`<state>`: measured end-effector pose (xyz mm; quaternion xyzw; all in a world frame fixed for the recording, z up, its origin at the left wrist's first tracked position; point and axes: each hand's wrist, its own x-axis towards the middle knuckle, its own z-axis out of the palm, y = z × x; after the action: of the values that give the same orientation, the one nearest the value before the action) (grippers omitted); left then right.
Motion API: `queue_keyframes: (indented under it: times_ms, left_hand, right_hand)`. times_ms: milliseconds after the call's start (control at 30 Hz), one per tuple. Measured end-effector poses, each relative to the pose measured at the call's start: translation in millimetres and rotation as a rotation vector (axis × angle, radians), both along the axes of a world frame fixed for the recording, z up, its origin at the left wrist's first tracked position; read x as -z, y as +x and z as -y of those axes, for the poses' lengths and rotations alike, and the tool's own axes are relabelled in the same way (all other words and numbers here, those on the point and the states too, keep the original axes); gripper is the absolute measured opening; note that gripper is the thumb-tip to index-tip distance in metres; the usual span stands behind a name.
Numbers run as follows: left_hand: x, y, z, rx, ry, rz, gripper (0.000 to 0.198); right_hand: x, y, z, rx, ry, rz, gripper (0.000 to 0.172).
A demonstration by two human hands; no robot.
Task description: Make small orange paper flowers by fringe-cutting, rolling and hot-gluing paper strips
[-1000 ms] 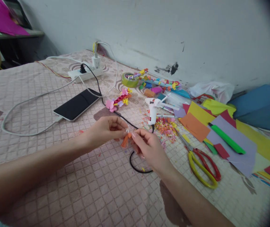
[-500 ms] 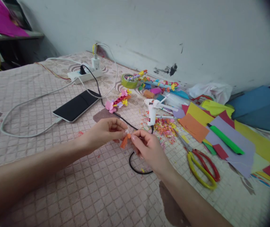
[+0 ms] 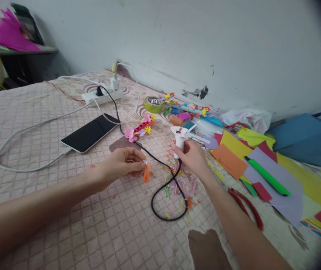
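My left hand (image 3: 128,161) pinches a small orange paper tassel (image 3: 147,174) at its top, with the fringe hanging down. A bit of white shows at the fingertips; what it is I cannot make out. Fingers of my right hand (image 3: 192,155) are wrapped round the handle of a white hot glue gun (image 3: 179,139), whose nozzle points left. Its black cord (image 3: 152,204) loops over the tablecloth below. Beyond my left hand lies a red stick with pink and yellow paper flowers (image 3: 139,128).
A phone (image 3: 91,133) on a white cable and a power strip (image 3: 102,98) lie to the left. On the right are scissors (image 3: 247,208), coloured paper sheets (image 3: 230,161) and a green cutter (image 3: 267,176). Paper scraps (image 3: 174,187) lie under the cord; tape (image 3: 152,105) sits near the wall.
My right hand has left the orange tassel, moved up and right, and taken hold of the glue gun. The cord's loop has shifted. My left hand still holds the tassel.
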<state>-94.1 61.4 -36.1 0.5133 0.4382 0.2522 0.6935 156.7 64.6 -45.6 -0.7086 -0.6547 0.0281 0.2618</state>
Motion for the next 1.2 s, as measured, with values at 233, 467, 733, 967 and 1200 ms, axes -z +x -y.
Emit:
queue_keyframes:
  times_ms: [233,467,733,967,1200]
  left_hand:
    - [-5.2,-2.9,-2.7,-0.012,0.000,0.031,0.018]
    - [-5.8,-6.7,-11.0,-0.023,0.029,0.067,0.014]
    - [-4.0,-5.5,-16.1,-0.098,-0.019,0.045,0.015]
    - [-3.8,-4.6,-17.5,-0.107,-0.020,0.053,0.013]
    - [-0.4,-5.9,-15.7,-0.072,-0.001,0.089,0.014]
  right_hand:
    - [-8.9,-5.7,-5.9,0.075,0.048,-0.043,0.028]
    - [-28.5,-9.0,47.2,-0.047,0.083,-0.498,0.020]
    - [-34.9,-10.9,80.7,-0.369,-0.122,-0.225,0.016]
    - [-30.6,-15.7,82.2,-0.459,-0.181,-0.134,0.031]
    - [-27.6,-21.3,82.6,-0.479,-0.187,-0.168,0.033]
